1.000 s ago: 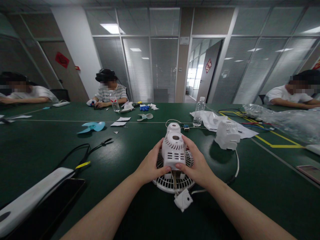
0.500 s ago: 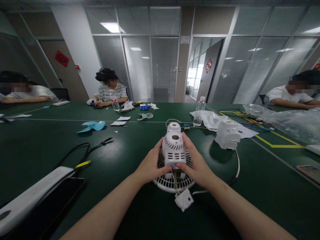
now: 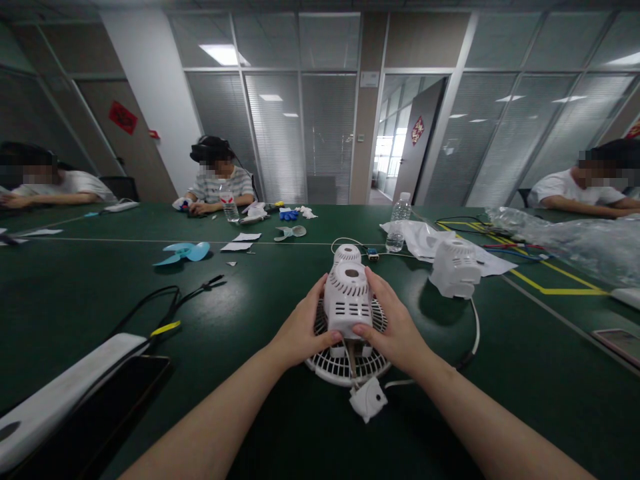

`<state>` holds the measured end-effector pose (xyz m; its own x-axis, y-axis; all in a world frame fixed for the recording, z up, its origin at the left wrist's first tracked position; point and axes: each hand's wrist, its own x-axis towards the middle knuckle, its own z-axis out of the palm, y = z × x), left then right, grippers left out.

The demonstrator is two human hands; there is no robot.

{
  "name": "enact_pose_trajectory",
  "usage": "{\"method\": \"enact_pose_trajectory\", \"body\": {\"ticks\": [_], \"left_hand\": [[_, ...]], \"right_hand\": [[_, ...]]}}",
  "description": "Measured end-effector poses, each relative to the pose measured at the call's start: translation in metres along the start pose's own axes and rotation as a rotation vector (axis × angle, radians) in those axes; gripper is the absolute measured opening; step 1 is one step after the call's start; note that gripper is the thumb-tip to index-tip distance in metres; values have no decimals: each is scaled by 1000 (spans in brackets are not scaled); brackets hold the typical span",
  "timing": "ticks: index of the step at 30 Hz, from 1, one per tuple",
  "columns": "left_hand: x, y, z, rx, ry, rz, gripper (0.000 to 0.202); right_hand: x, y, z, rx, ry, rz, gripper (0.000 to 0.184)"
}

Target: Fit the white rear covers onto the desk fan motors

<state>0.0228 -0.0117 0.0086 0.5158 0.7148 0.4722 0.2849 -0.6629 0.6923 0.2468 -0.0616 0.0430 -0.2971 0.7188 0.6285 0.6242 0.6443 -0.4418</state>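
Between my two hands is a white vented fan motor cover (image 3: 351, 293), above a round white fan grille (image 3: 330, 368) on the table. My left hand (image 3: 306, 328) grips the cover's left side, thumb at the lower front edge. My right hand (image 3: 393, 327) holds its right side the same way. A small white square part (image 3: 369, 400) hangs on wires at the near edge of the grille, with a white cable running right from it. Just behind the cover stands another white vented piece (image 3: 347, 253). What lies under the cover is mostly hidden.
Another white vented housing (image 3: 455, 268) with a cord stands to the right. Farther off are a water bottle (image 3: 399, 221), a blue fan blade (image 3: 184, 253) and a grey blade (image 3: 291, 232). A white power strip (image 3: 75, 393) and a dark phone (image 3: 107, 413) lie at left. Several people sit around the table.
Almost nothing differs; both hands stay on the motor cover, which has shifted very slightly.
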Motion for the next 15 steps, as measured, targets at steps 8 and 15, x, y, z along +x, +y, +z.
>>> {"method": "enact_pose_trajectory", "body": {"ticks": [8,15], "left_hand": [[1,1,1,-24,-8,11,109],[0,0,2,-33,-17,28,109]], "right_hand": [[-1,3,2,-8,-10,2,86],[-1,5,3,-18,5,-15,87]]}}
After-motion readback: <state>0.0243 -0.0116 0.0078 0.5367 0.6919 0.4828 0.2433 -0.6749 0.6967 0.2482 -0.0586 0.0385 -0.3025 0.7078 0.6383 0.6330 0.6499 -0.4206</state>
